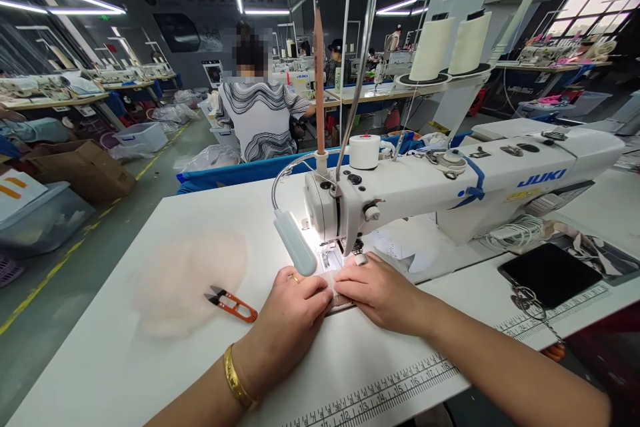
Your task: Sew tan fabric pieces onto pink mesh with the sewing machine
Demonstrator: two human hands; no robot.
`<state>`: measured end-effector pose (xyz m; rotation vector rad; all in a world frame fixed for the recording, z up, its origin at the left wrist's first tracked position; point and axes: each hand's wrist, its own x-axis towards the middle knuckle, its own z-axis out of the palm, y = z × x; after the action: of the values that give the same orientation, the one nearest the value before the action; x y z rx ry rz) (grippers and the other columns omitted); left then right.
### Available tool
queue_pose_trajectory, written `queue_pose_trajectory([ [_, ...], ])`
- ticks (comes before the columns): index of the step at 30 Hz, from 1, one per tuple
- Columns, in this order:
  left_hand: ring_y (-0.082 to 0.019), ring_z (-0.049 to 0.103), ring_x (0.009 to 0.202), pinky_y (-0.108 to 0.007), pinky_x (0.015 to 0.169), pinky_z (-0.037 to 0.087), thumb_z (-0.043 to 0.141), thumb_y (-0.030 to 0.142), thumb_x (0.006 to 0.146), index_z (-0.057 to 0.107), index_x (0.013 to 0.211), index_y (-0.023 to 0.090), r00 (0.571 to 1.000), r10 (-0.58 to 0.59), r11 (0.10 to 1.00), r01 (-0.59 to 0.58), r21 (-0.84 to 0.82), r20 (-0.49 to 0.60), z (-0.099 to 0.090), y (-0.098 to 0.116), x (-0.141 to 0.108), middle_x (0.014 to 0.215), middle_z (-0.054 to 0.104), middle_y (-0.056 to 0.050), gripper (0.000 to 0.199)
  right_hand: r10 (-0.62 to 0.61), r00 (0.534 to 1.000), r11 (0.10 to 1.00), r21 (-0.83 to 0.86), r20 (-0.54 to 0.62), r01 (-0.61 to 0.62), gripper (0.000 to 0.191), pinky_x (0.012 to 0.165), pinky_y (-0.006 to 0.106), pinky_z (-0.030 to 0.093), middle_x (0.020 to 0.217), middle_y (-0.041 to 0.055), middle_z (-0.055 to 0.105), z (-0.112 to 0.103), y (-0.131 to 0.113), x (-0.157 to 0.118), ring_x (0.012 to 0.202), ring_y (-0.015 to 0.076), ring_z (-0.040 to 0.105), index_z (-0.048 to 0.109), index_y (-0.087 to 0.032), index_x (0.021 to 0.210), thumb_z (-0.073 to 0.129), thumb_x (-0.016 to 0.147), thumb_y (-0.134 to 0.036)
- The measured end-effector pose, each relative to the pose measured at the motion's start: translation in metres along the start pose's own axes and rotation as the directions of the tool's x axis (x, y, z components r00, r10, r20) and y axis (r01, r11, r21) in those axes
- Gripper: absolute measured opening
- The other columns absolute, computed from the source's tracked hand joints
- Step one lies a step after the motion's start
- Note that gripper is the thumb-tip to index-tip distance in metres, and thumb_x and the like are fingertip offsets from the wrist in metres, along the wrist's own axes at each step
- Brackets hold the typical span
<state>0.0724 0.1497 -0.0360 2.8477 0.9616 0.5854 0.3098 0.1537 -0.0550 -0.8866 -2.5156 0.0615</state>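
A small piece of beige fabric (pixel 341 300) lies in front of the needle area of a white sewing machine (pixel 400 180). My left hand (pixel 293 310) is closed on its left side, fingers bent and pressing it down. From the right, my right hand (pixel 377 290) pinches the same piece, its fingertips close to the left ones. Part of the fabric is hidden under both hands. A grey lamp (pixel 296 243) lights the presser foot (pixel 327 257) just beyond my fingers. Orange thread snips (pixel 231 304) lie on the table, left of my left hand.
A sheer pale fabric heap (pixel 193 280) lies on the left of the white table (pixel 125 360). To the right are a black phone (pixel 553 273) and coiled cord (pixel 515 232). A ruler strip (pixel 390 393) runs along the front edge. A co-worker (pixel 260 107) sits beyond the machine.
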Motion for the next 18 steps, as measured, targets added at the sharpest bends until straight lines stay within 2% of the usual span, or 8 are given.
queue_pose_trajectory([
  [6,-0.019,0.064,0.084,-0.04,0.085,0.037,0.046,0.008,0.102,0.07,0.098,0.02,1.0,-0.007,1.0,0.007,0.021,0.001,0.0,-0.001,-0.002,0.101,0.075,-0.002,0.028,0.006,1.0,1.0,-0.03,-0.016,-0.006,0.019,0.073,0.034,0.029,0.087,0.0014,0.069,0.002,0.0,0.0,0.076,0.0189,0.045,0.063,-0.019,0.086,0.053,0.088,-0.003],
  [11,-0.02,0.068,0.088,-0.039,0.081,0.04,0.041,0.007,0.101,0.072,0.1,0.02,1.0,-0.021,0.999,0.022,0.035,-0.023,0.0,-0.006,0.004,0.106,0.077,-0.004,0.033,0.072,0.997,0.997,-0.019,0.013,-0.072,0.023,0.077,0.035,0.032,0.096,0.003,0.073,0.007,0.002,0.004,0.085,0.0217,0.052,0.065,-0.02,0.094,0.052,0.091,-0.002],
  [18,-0.022,0.07,0.094,-0.039,0.084,0.052,0.042,0.013,0.102,0.073,0.101,0.021,0.996,-0.082,0.997,0.081,-0.016,-0.032,0.0,-0.014,0.014,0.103,0.076,-0.007,0.032,0.212,0.977,0.975,-0.072,0.006,-0.211,0.038,0.076,0.035,0.038,0.104,0.0059,0.074,0.006,0.001,0.01,0.09,0.0249,0.051,0.07,-0.021,0.108,0.053,0.081,0.001],
])
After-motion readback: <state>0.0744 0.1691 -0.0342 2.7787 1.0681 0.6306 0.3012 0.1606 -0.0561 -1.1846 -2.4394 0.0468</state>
